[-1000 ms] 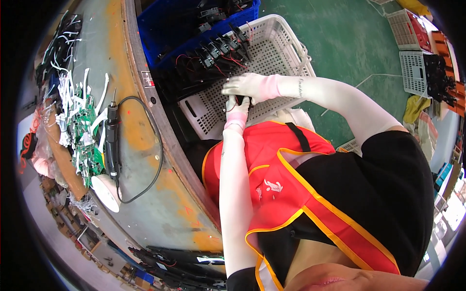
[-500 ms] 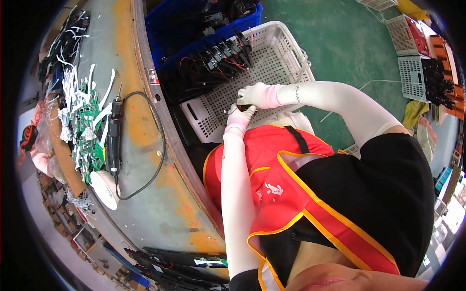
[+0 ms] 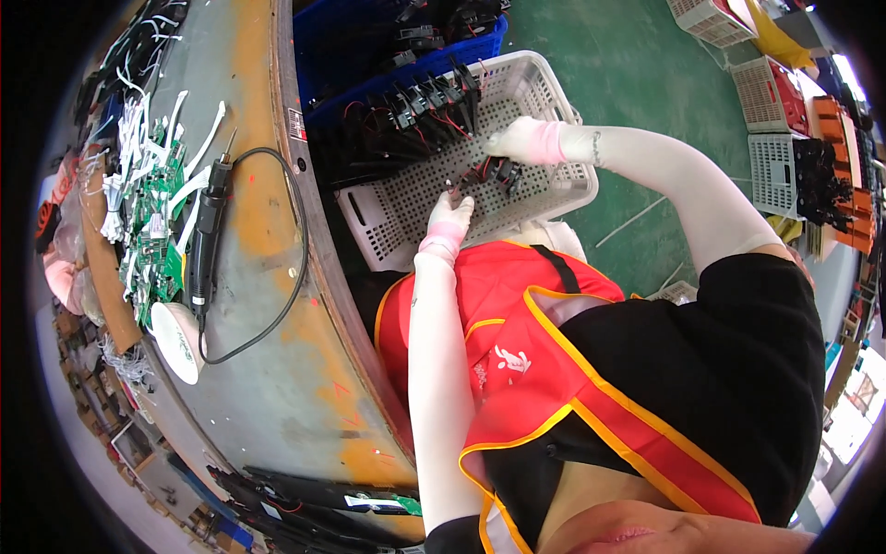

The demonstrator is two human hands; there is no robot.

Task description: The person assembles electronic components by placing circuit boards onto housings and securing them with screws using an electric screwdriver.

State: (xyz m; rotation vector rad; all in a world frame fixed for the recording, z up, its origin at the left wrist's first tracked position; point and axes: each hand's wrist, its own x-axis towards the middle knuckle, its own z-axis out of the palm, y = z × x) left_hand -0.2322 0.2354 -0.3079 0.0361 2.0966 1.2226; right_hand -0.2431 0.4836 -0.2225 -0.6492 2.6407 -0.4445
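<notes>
My left hand (image 3: 448,217), in a white glove with a pink cuff, is over the near side of a white perforated crate (image 3: 556,97). Its thumb and fingers pinch the near end of a small black part with red wires (image 3: 499,174). The part hangs over the crate floor between my hands. My right hand (image 3: 528,141), gloved alike, is higher up and further right, fingers curled in above the part. What those fingers hold, if anything, is hidden. Several black assemblies with grey fittings and wires (image 3: 425,106) lie along the crate's far left side.
A blue bin (image 3: 475,39) of similar parts stands beyond the crate. On the worn metal bench (image 3: 268,406) at left lie a corded black electric screwdriver (image 3: 210,231), green circuit boards with white cables (image 3: 159,222) and a white round dish (image 3: 175,343). More crates (image 3: 772,95) stand far right.
My hands were together over the crate's near side. My right hand has drawn away to the right and farther out, uncovering the black part with red wires. The view has shifted slightly.
</notes>
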